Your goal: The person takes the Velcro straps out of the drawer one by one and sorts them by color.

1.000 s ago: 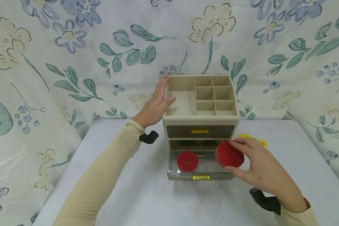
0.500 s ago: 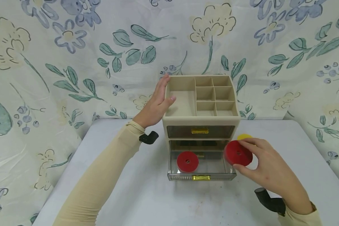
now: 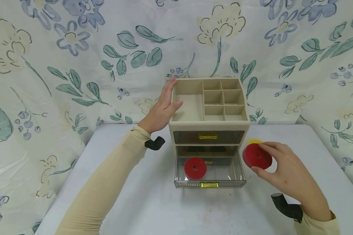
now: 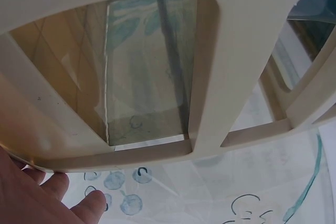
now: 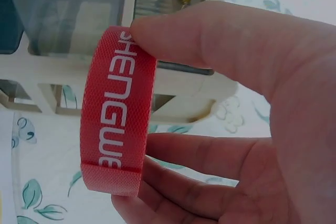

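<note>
My right hand [image 3: 292, 173] pinches a roll of red woven tape [image 3: 257, 156] between thumb and fingers, just right of the pulled-out lower drawer. White lettering runs along the tape roll [image 5: 118, 108] in the right wrist view. A second red roll [image 3: 195, 168] lies at the left in the clear drawer [image 3: 223, 176]. With fingers extended, my left hand [image 3: 161, 107] rests against the left side of the beige drawer cabinet [image 3: 209, 124], its thumb reaching over the top edge. The left wrist view shows my left fingertips [image 4: 92, 203] at the edge of the cabinet's cut-out side [image 4: 210, 87].
Something yellow [image 3: 254, 141] on the white table [image 3: 135, 195] is partly hidden behind the red roll and right hand. The upper drawer [image 3: 188, 137] is closed. A divided tray [image 3: 191, 111] forms the cabinet top. A floral cloth [image 3: 164, 32] hangs close behind.
My right hand has moved right with the red tape roll, from over the drawer to beyond its right side. My left hand, the cabinet and the other roll have stayed put.
</note>
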### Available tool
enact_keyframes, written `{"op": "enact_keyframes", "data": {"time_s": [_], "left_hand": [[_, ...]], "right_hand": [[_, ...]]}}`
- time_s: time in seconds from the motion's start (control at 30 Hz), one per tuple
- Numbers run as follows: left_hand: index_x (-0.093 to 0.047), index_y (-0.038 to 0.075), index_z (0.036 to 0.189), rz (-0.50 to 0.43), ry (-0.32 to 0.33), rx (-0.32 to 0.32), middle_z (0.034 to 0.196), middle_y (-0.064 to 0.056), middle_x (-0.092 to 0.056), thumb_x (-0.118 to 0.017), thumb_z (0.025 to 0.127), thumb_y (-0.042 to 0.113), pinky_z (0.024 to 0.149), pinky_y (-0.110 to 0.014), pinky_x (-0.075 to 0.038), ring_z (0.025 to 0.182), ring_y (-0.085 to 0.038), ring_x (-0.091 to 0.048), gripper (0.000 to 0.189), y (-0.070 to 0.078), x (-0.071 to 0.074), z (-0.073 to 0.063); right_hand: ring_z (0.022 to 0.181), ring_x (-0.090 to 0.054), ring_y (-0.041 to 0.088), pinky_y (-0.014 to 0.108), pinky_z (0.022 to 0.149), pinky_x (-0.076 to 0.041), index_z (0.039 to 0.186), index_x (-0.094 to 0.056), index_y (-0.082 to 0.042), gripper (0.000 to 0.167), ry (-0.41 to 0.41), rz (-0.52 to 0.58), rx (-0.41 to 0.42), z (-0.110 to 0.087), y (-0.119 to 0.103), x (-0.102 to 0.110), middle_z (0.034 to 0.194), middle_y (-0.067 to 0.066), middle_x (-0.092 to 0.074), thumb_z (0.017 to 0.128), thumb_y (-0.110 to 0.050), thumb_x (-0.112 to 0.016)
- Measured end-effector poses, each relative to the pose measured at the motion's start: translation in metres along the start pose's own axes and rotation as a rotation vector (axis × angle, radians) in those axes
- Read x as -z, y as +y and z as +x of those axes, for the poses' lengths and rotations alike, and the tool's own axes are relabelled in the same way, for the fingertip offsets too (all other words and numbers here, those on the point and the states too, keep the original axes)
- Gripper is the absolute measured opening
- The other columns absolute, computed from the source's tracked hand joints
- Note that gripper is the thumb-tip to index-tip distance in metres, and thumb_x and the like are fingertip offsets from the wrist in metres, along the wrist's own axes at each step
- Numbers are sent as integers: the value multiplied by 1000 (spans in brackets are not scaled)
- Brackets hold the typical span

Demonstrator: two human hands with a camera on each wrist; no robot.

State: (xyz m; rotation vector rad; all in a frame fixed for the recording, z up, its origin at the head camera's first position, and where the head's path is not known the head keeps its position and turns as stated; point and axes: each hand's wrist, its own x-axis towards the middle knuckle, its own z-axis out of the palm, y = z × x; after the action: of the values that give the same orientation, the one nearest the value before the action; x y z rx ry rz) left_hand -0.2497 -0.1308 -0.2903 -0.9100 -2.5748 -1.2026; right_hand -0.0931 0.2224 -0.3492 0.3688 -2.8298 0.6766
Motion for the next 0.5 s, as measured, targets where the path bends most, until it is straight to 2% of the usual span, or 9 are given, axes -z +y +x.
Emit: {"op": "enact_keyframes", "data": {"time_s": [0.27,0.5], "left_hand": [[-7,5,160,-2,-2,-2,168,-8,-1,-41,106,26,122,-49,-8,153,-15,0,67,1,0,0],[-7,5,160,-1,-1,-2,168,-8,-1,-41,106,26,122,-49,-8,153,-15,0,67,1,0,0]], "right_hand": [[115,-49,47,63,82,-53,129,-60,10,66,-17,4,-32,4,9,-4,128,30,-55,78,-23,-85],[111,-51,47,61,81,-53,127,-60,12,63,-18,9,-18,9,17,-7,124,30,-57,78,-19,-84]]}}
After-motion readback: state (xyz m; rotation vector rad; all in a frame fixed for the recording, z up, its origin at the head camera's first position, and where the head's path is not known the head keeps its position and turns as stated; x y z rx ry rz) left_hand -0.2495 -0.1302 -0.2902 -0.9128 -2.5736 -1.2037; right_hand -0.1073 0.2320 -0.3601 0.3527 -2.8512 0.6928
